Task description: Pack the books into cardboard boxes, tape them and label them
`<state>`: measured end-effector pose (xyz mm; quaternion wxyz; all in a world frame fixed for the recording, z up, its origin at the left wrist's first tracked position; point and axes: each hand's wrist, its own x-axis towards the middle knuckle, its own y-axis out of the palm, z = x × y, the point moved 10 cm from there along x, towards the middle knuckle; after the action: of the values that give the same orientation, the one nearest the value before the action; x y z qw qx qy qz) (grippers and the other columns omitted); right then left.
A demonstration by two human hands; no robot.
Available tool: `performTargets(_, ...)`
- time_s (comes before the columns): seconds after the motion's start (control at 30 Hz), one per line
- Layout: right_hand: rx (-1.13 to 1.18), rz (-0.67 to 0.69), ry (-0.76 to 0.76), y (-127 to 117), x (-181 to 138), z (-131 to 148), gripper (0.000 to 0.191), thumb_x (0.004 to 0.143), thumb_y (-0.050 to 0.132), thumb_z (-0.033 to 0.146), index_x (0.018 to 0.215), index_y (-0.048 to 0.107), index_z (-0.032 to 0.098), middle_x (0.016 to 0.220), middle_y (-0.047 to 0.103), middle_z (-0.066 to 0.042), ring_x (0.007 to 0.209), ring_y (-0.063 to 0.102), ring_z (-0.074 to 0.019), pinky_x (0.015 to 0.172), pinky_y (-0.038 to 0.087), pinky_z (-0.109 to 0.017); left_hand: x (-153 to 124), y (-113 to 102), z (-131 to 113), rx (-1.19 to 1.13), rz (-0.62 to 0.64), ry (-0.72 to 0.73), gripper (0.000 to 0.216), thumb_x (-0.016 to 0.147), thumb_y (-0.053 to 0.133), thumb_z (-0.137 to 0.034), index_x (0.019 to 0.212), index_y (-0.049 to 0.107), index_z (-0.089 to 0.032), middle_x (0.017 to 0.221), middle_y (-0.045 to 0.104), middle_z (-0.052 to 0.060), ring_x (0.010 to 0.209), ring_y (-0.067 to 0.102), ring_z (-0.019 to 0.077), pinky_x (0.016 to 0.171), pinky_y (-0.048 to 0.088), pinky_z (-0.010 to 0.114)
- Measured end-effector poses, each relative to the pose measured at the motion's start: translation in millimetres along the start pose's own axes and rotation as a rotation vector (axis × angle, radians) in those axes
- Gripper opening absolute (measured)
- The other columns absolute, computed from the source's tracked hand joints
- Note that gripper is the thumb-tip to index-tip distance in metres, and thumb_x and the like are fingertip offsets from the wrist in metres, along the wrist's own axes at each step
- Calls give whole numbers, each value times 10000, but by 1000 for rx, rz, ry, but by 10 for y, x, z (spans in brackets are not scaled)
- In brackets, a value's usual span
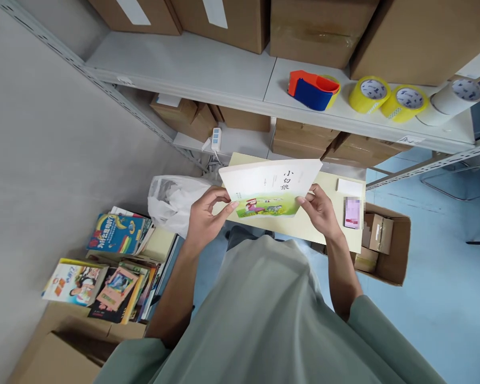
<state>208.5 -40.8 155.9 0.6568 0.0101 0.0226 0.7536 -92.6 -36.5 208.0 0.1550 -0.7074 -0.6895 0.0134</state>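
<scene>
I hold a thin white book (pixel 270 184) with a green picture on its cover in front of me, above a small pale yellow table (pixel 328 226). My left hand (pixel 206 216) grips its left edge, thumb on the cover. My right hand (pixel 320 210) pinches its right lower edge. The book is tilted with its cover facing up.
A phone (pixel 352 212) and a white card (pixel 349 187) lie on the table. Stacks of picture books (pixel 116 261) sit on cartons at the left, next to a white plastic bag (pixel 176 200). An open carton (pixel 386 242) stands right. The shelf above carries tape rolls (pixel 388 96) and a tape dispenser (pixel 312 89).
</scene>
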Motion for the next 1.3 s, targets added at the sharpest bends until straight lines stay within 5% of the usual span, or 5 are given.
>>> performTargets(0.6,-27,-14,-16,-32,13,40,432,1031,749,671,1198,597,303,1020,860,-38,987,809,-262,895,674,-450,56,13,-116,7,-6,11,307,866,946,-451,1001,785,-228,985,751,36,937,720,196,888,638,341)
performTargets(1.3,-90,0,-26,-4,13,20,444,1048,710,691,1250,633,303,1185,852,-74,1206,797,-303,1095,645,-518,106,-44,-138,76,-24,17,372,868,919,-549,996,774,-231,986,766,41,940,733,211,882,659,365)
